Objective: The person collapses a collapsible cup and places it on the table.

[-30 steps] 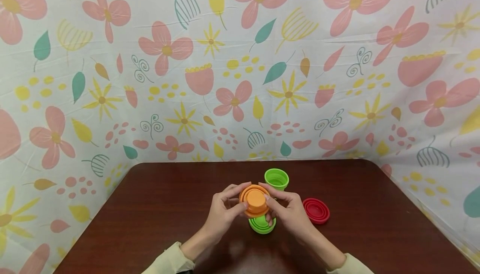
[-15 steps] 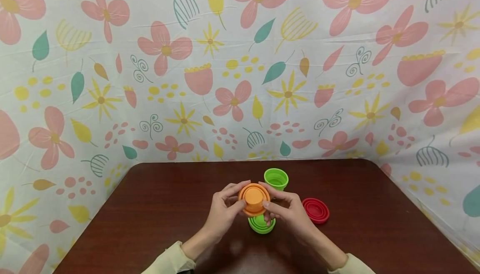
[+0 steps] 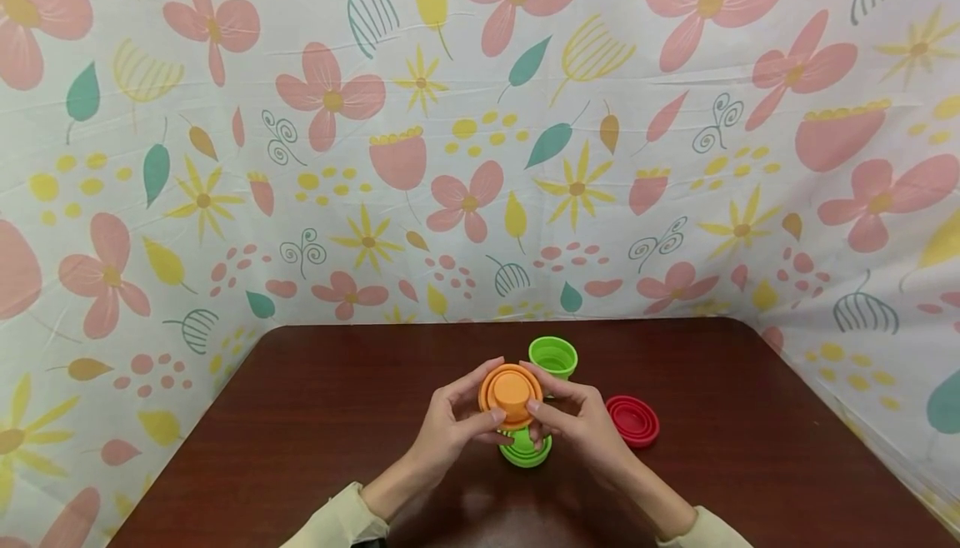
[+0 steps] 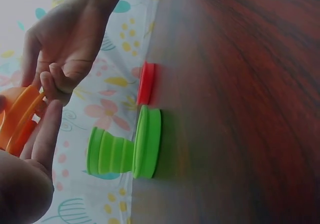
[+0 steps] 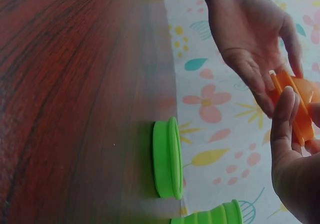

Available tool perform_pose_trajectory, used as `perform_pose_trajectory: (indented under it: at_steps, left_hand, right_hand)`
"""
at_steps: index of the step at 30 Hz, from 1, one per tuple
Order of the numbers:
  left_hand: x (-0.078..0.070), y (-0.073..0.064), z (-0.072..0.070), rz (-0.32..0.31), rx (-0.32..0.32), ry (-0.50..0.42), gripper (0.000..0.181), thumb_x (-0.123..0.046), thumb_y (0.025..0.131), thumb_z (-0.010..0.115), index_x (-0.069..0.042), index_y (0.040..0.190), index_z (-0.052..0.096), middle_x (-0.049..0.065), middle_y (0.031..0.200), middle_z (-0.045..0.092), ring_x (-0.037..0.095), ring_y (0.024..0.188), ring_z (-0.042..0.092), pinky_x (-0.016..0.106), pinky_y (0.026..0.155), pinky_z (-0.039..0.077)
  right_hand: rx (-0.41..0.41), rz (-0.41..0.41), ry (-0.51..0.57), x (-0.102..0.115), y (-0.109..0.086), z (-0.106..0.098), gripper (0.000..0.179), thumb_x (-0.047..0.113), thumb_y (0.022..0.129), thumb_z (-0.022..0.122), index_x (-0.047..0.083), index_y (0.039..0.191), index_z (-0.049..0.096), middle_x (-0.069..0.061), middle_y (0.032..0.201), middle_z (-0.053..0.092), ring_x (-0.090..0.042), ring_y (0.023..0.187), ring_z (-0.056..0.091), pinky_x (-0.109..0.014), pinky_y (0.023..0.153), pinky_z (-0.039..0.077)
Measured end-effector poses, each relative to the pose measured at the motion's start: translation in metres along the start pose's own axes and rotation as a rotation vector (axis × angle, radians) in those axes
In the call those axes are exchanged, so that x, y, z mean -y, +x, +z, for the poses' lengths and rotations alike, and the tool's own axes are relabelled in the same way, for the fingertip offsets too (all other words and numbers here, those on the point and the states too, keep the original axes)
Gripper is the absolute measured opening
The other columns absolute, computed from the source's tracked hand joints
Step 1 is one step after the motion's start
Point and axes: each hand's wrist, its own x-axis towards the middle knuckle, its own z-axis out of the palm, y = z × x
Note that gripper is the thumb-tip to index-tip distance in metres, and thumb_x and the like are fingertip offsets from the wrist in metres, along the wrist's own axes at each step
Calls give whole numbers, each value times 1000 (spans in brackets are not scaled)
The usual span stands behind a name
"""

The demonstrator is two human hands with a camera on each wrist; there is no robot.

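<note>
Both hands hold an orange collapsible cup point(image 3: 511, 390) above the table, its base turned toward the head camera and its rings partly folded. My left hand point(image 3: 447, 419) grips the left side, fingertips at the upper rim and thumb along the lower edge. On the other side, my right hand point(image 3: 583, 425) pinches the cup between thumb and fingers, the thumb lying by the base. Below the hands sits a flattened green collapsible cup point(image 3: 527, 452), partly covered by them. Just behind, an extended green collapsible cup point(image 3: 553, 355) stands mouth up. In the right wrist view, the orange cup point(image 5: 296, 103) shows side-on.
A flattened red collapsible cup point(image 3: 632, 421) lies to the right of the hands. The dark wooden table point(image 3: 337, 415) meets a flower-printed cloth point(image 3: 480, 132) at its back and sides.
The left thumb has slid down from beside the base to the cup's lower edge, and a left finger now shows beneath. The cup has risen slightly; the right hand barely differs.
</note>
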Motion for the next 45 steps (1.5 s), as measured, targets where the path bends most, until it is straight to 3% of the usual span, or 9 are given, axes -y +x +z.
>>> perform_pose_trajectory:
  at_steps: [8, 15, 29, 38, 45]
  left_hand:
    - [-1, 0, -1, 4, 7, -10, 65, 5, 100, 65, -3, 160, 43, 28, 145, 56, 27, 107, 73, 55, 79, 63]
    - [-3, 1, 1, 40, -4, -7, 67, 10, 96, 64, 0, 159, 43, 28, 148, 54, 26, 108, 73, 49, 76, 64]
    - [-3, 0, 0, 48, -8, 14, 70, 8, 95, 70, 0, 159, 43, 26, 150, 53, 23, 109, 72, 44, 77, 65]
    - [-1, 1, 2, 30, -53, 32, 71, 11, 92, 69, -1, 158, 46, 26, 147, 56, 22, 103, 73, 43, 74, 66]
    - [-1, 3, 7, 12, -122, 84, 71, 14, 88, 67, -5, 155, 53, 24, 139, 63, 24, 101, 72, 47, 72, 65]
  right_hand:
    - [32, -44, -12, -2, 0, -1, 60, 2, 101, 68, 0, 157, 47, -11, 111, 70, -16, 69, 64, -32, 66, 62]
    - [24, -55, -15, -1, 3, 3, 61, 0, 99, 70, -1, 156, 48, -12, 125, 71, -16, 67, 64, -30, 63, 62]
    - [28, -41, -13, 0, 3, 5, 63, 1, 98, 71, -1, 156, 48, -15, 135, 67, -17, 70, 65, -29, 64, 62]
    - [15, -62, 1, -4, 4, 6, 62, -3, 96, 72, -3, 154, 50, -16, 125, 70, -17, 67, 65, -29, 63, 61]
    - [-26, -45, -7, -4, 4, 9, 63, -4, 95, 73, -5, 153, 50, -21, 112, 70, -18, 66, 65, -30, 63, 62]
